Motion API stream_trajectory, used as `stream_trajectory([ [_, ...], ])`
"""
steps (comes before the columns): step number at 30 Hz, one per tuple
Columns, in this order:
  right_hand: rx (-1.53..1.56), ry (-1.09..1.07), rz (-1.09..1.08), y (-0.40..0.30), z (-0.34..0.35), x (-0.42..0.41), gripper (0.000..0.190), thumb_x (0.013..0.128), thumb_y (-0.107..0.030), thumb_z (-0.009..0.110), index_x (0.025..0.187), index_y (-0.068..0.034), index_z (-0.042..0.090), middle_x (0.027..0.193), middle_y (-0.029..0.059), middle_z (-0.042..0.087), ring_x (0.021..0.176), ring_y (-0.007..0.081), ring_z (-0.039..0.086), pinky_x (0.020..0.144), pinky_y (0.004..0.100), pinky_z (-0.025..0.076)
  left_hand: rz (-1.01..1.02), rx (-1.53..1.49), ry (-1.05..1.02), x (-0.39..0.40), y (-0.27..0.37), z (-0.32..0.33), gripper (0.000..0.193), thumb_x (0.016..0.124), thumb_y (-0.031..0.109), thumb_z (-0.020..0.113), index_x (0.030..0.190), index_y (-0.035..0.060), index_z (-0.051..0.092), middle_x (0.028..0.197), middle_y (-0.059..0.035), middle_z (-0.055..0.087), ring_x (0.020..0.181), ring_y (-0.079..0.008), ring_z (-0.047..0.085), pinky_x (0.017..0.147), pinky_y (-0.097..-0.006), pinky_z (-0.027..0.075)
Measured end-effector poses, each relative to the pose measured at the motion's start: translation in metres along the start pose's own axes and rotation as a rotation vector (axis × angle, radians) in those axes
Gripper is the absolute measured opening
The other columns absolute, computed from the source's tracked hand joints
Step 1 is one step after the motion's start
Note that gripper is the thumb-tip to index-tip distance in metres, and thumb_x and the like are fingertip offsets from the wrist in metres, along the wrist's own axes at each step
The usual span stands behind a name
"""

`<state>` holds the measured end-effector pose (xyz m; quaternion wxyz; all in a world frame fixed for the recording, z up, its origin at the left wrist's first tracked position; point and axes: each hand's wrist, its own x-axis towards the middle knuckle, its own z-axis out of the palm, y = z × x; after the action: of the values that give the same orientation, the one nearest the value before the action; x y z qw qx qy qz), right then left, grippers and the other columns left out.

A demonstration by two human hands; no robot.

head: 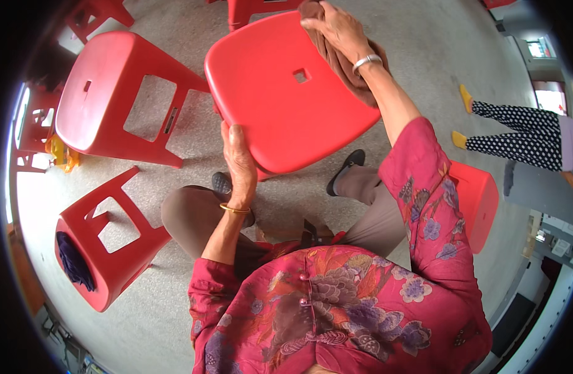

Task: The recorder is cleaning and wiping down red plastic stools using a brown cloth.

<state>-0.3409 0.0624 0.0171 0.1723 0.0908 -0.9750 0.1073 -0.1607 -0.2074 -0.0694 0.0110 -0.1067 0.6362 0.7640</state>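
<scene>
A red plastic stool [268,107] is in front of me, its square seat with a small central hole facing up. My left hand [239,156] grips the seat's near left edge, thumb on top. In my right hand [340,30] is a brown cloth [347,70], pressed against the far right edge of the seat. Part of the cloth hangs along that edge, beneath my wrist. The stool's legs are mostly hidden under the seat.
Red stools stand to the left [104,93] and lower left [113,233], the latter with a dark cloth [74,259] on its seat. Another red stool [473,201] is at my right. A person in dotted trousers [520,135] stands farther right. A yellow bag [62,152] lies at far left.
</scene>
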Motion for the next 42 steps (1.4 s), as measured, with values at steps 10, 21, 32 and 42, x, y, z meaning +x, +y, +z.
stream_trajectory([
  [10,0.093,0.134,-0.316,-0.158,0.024,-0.045,0.044,0.089,-0.034,0.057,0.113,0.003,0.061,0.128,0.0210,0.058,0.116,0.0400,0.055,0.101,0.0420,0.044,-0.006,0.027,0.102,0.018,0.004,0.007,0.050,0.102,0.040,0.038,0.123,-0.0032,0.050,0.107,-0.0103,0.058,0.098,-0.0192,0.052,0.092,-0.0332,0.041],
  [21,0.238,-0.031,-0.154,-0.109,-0.064,-0.169,0.042,0.088,-0.037,0.056,0.106,-0.001,0.065,0.118,0.0187,0.062,0.114,0.0330,0.056,0.099,0.0461,0.041,0.137,0.279,0.036,-0.002,0.028,-0.001,0.054,0.095,0.032,0.060,0.134,-0.0023,0.046,0.107,-0.0145,0.060,0.095,-0.0204,0.058,0.079,-0.0413,0.048],
  [32,0.218,0.123,-0.116,-0.117,-0.063,-0.161,0.036,0.081,-0.036,0.060,0.095,-0.004,0.068,0.107,0.0150,0.070,0.110,0.0340,0.058,0.099,0.0438,0.040,1.361,0.805,-0.611,0.020,0.400,0.370,0.069,0.071,0.012,0.058,0.137,0.0097,0.036,0.090,-0.0265,0.065,0.089,-0.0466,0.062,0.074,-0.0545,0.049],
  [42,0.215,0.165,-0.105,-0.101,-0.066,-0.169,0.032,0.080,-0.034,0.062,0.089,-0.003,0.068,0.115,0.0149,0.066,0.108,0.0336,0.059,0.095,0.0442,0.044,1.105,0.840,-0.771,0.015,0.402,0.374,0.044,0.074,0.009,0.051,0.118,0.0029,0.051,0.094,-0.0267,0.066,0.093,-0.0386,0.065,0.078,-0.0504,0.049],
])
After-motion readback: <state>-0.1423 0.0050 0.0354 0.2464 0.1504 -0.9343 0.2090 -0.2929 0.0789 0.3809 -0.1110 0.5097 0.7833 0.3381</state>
